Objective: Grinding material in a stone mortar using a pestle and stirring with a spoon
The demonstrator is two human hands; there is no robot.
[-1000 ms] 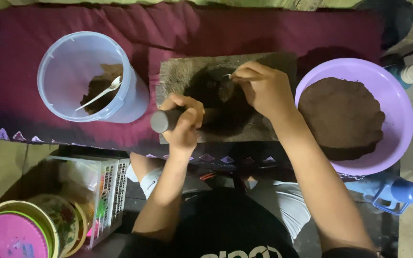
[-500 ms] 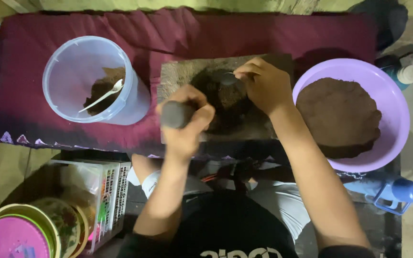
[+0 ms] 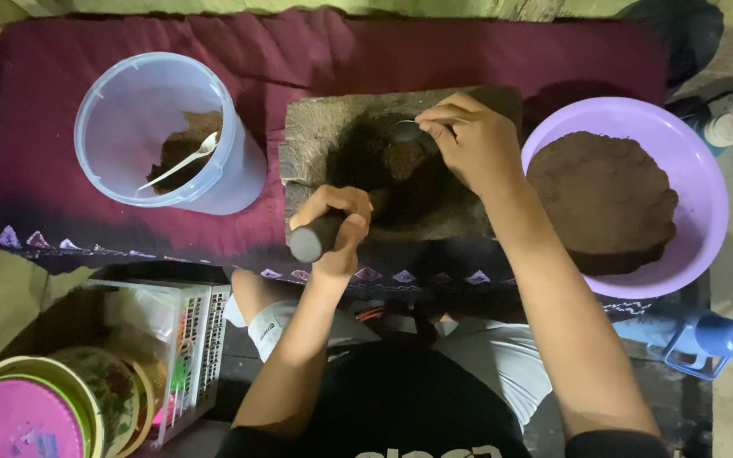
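Note:
My left hand grips a dark stone roller at the near left edge of a flat grey grinding stone. My right hand holds a metal spoon over the dark brown paste in the middle of the stone. The roller's end points toward me and its far part is hidden behind the fingers.
A purple basin of brown paste stands right of the stone. A clear plastic tub with a white spoon and some paste stands at left. All rest on a maroon cloth. A white basket, round tins and a blue bottle lie near me.
My right hand has shifted slightly with the spoon over the paste. My left hand has kept hold of the roller and tilted it a little toward me.

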